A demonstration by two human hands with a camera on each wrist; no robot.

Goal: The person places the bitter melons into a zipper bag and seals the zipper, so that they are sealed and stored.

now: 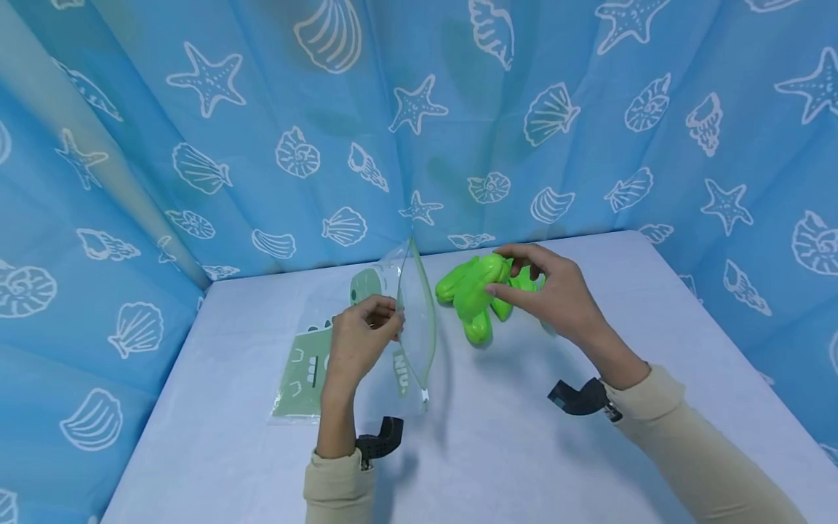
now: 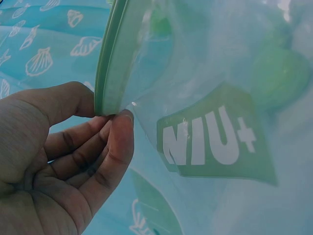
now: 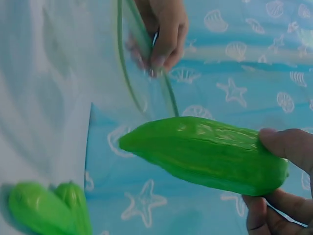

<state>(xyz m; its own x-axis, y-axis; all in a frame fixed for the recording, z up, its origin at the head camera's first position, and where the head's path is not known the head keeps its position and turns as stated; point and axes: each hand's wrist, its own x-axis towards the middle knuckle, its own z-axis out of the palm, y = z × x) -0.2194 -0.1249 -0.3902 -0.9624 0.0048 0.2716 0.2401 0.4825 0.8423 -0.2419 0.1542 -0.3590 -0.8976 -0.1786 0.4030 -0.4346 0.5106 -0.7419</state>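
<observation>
My left hand pinches one edge of the mouth of a clear zip bag between thumb and fingers. The bag has a green zip rim, a green cartoon print and a "NIU+" label; its mouth gapes toward the right. In my right hand is a glossy green gourd, ridged lengthwise and pointed at one end. Thumb and fingers grip its blunt end, and the tip points toward the bag in the right wrist view. Several similar green gourds lie on the table below it, partly hidden in the head view.
The white table carries the bag on the left and the gourds toward the back. A blue curtain with white shells and starfish stands behind and at both sides. Each wrist wears a black camera mount.
</observation>
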